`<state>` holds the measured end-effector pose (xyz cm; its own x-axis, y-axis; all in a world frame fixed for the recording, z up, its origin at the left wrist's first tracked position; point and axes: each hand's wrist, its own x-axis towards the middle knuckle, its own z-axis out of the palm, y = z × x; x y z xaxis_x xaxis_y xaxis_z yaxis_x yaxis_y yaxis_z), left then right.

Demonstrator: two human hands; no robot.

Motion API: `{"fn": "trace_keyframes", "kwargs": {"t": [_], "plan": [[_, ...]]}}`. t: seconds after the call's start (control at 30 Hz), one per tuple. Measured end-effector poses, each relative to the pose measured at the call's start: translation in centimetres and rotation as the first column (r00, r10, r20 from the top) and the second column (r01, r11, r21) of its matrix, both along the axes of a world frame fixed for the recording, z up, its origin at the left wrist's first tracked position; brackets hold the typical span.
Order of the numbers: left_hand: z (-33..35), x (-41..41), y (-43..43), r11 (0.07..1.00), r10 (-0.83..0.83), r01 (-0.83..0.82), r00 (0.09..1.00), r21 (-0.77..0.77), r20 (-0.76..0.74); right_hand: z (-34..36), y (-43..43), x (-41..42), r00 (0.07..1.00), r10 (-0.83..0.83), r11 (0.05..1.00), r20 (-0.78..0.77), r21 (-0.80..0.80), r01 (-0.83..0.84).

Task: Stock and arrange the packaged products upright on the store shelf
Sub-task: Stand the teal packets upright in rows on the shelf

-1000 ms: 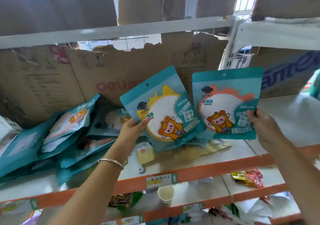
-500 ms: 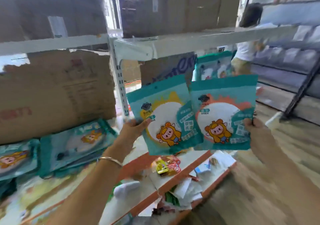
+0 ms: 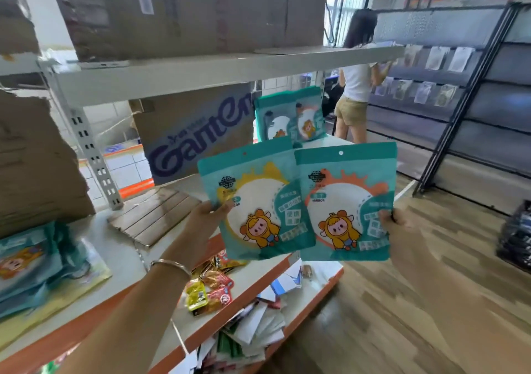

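Pouches fill both hands: the left hand pinches the yellow-ringed pouch, the right hand the orange-ringed pouch, both upright in front of the Ganten carton. Best seat each flat-bottomed beside the standing pouches next to that carton, faces outward.

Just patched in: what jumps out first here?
Centre frame, side by side: the left hand grips the yellow-sun pouch, the right hand the orange-sun pouch. Behind them, two standing pouches sit upright on the shelf beside the Ganten box; a heap of pouches lies flat at lower left.
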<state>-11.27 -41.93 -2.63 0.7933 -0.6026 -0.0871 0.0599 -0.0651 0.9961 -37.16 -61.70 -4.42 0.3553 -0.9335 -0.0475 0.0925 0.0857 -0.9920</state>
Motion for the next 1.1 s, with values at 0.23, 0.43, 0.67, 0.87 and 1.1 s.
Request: {"fn": "trace_keyframes", "kwargs": {"t": [0.23,0.43,0.67,0.87,1.1], "plan": [[-1.7,5.3,-8.5,0.999,0.024,-0.021,0.997,0.038,-0.078,-1.3,-9.2,4.8,0.998,0.043,0.998,0.044,0.044,-0.045],[-1.9,9.5,-17.0,1.0,-0.001,-0.001,0.996,-0.012,-0.09,-1.4,-18.1,9.8,0.996,0.068,0.996,0.057,0.054,-0.072],[-2.6,12.5,-24.6,0.996,0.092,-0.09,0.994,0.029,-0.064,-1.8,-26.8,15.3,0.988,0.111,0.982,0.103,0.139,-0.125],[-4.0,14.2,-32.5,0.982,0.169,-0.172,0.985,0.082,0.045,-2.5,-35.5,19.6,0.972,0.235,0.964,0.033,0.119,-0.237],[-4.5,16.1,-41.1,0.939,0.325,-0.333,0.941,0.087,0.095,-2.1,-48.3,24.0,0.939,0.344,0.936,0.009,0.08,-0.344]]}}
